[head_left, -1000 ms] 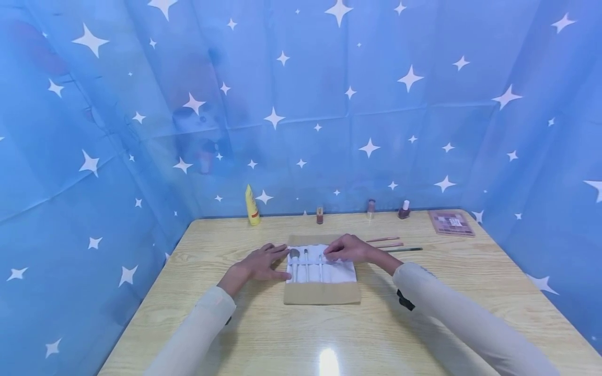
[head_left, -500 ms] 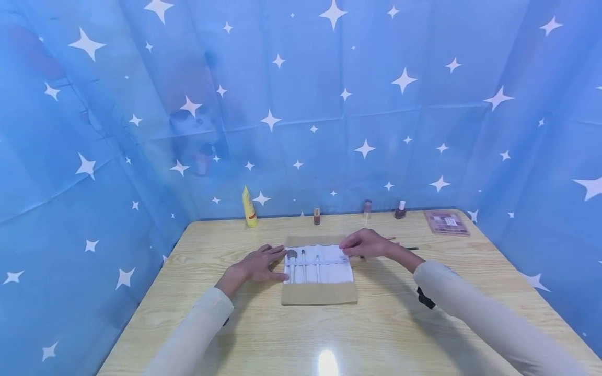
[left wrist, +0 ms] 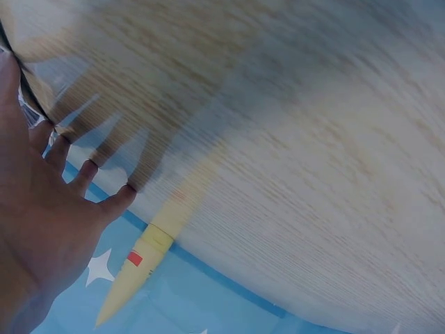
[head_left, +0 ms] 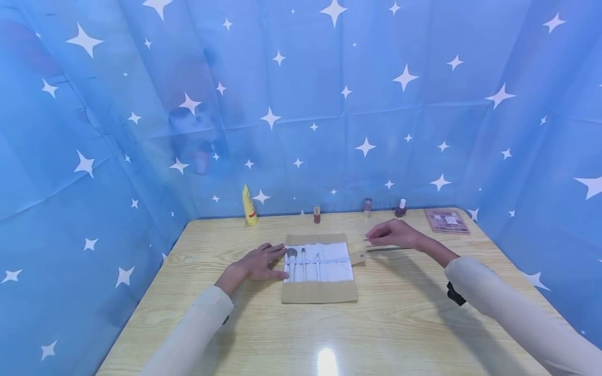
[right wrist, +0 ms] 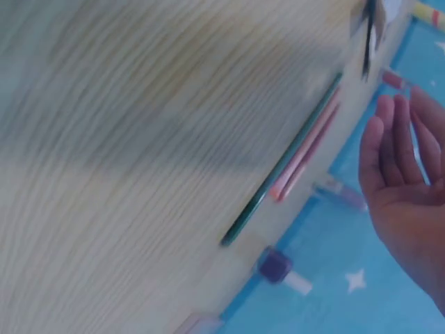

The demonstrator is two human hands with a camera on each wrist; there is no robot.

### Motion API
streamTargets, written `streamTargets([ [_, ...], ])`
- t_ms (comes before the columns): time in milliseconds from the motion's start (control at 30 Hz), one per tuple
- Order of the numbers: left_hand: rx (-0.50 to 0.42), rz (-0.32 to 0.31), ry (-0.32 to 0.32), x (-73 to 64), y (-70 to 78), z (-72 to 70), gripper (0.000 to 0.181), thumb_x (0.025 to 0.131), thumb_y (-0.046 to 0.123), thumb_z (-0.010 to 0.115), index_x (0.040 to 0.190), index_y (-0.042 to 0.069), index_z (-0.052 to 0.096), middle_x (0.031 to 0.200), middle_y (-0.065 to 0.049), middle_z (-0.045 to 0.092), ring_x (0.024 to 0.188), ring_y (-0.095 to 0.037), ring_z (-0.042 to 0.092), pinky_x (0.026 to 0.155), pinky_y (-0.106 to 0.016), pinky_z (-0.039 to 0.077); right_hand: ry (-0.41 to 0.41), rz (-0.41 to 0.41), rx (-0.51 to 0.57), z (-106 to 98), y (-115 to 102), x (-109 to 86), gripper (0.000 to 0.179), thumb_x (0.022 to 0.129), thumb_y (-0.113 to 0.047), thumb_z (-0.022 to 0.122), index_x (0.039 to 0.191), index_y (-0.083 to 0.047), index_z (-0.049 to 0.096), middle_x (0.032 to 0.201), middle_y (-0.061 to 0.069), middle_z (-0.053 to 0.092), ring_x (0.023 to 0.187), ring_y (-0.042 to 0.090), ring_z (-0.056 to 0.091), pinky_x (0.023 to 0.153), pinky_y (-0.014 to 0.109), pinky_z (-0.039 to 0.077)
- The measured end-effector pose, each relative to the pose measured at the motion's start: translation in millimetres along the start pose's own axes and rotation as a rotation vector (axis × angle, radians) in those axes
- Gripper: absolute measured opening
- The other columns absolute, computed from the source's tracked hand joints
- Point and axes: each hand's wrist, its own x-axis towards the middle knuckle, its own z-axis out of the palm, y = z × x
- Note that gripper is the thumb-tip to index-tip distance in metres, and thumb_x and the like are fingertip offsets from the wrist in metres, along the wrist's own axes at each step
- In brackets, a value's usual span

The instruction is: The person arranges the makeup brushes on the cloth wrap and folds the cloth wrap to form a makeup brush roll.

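An unrolled brush roll (head_left: 320, 292), tan outside with white pockets, lies on the table. Its pockets hold a wide fluffy makeup brush (head_left: 292, 254) and two slimmer brushes, one of them a thin brush (head_left: 317, 266). My left hand (head_left: 259, 263) rests on the roll's left edge, fingers spread. To the right of the roll, my right hand (head_left: 395, 233) hovers at the left ends of some pencils, its fingers loosely bent and nothing seen between them. In the right wrist view, a dark green pencil (right wrist: 285, 156) lies beside two pink pencils (right wrist: 304, 149).
Along the back edge stand a yellow tube (head_left: 250, 206), a small red-brown bottle (head_left: 317, 214), a pinkish bottle (head_left: 368, 207) and a dark nail polish (head_left: 401, 209). A makeup palette (head_left: 447, 221) lies at the back right. From the roll's right side sticks out a buttoned strap (head_left: 358, 259).
My right hand has moved off the roll near the thin brush, rightward to the pencils, uncovering the roll's right pockets and strap. The left hand stays put.
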Motion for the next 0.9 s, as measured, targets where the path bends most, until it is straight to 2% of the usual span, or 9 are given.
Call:
streamTargets([
  [133,0.003,0.006,-0.008,2.0,0.5,1.5,0.092,0.092,0.075,0.058,0.165,0.027,0.030,0.173,0.004,0.022,0.158,-0.035,0.019,0.122,-0.061,0.027,0.033,0.024,-0.033,-13.1,6.6,-13.4,0.026,0.100,-0.010,0.071,0.120,0.005,0.073,0.114,0.021,0.075,0.106,0.032,0.073,0.086,0.030,0.061],
  [300,-0.003,0.010,-0.013,1.6,0.8,0.3,0.091,0.092,0.074,0.059,0.165,0.027,0.030,0.173,0.004,0.021,0.158,-0.036,0.018,0.122,-0.063,0.027,0.057,0.084,-0.015,-27.4,12.3,-27.0,0.029,0.100,-0.009,0.069,0.123,0.009,0.070,0.113,0.024,0.075,0.103,0.032,0.073,0.083,0.034,0.061],
  [400,-0.001,0.003,-0.013,1.9,0.0,-1.3,0.090,0.093,0.073,0.059,0.165,0.029,0.029,0.173,0.004,0.020,0.158,-0.036,0.017,0.122,-0.064,0.026,0.079,0.088,-0.035,-35.3,16.0,-32.2,0.028,0.101,-0.007,0.069,0.123,0.010,0.070,0.113,0.025,0.074,0.101,0.032,0.073,0.080,0.034,0.061],
  [533,0.003,0.008,-0.008,1.8,-0.9,-2.4,0.089,0.093,0.072,0.059,0.165,0.029,0.030,0.173,0.003,0.021,0.158,-0.036,0.017,0.121,-0.063,0.026,0.110,0.080,-0.071,-44.3,21.7,-37.3,0.025,0.099,-0.005,0.069,0.120,0.009,0.071,0.115,0.027,0.074,0.101,0.034,0.073,0.077,0.027,0.059],
  [667,0.006,0.014,-0.014,1.9,-1.3,-2.4,0.090,0.093,0.073,0.058,0.165,0.029,0.028,0.173,0.004,0.020,0.158,-0.035,0.016,0.122,-0.063,0.026,0.117,0.102,-0.100,-48.6,28.8,-42.7,0.027,0.099,-0.007,0.070,0.120,0.009,0.071,0.116,0.026,0.073,0.102,0.034,0.073,0.077,0.024,0.058],
  [900,-0.006,0.023,-0.003,2.2,-1.2,-0.7,0.089,0.093,0.072,0.059,0.165,0.027,0.031,0.173,0.003,0.022,0.158,-0.036,0.018,0.122,-0.063,0.026,0.103,0.159,-0.087,-49.8,45.4,-51.8,0.031,0.100,-0.007,0.070,0.123,0.012,0.068,0.117,0.028,0.072,0.102,0.030,0.074,0.079,0.021,0.058],
])
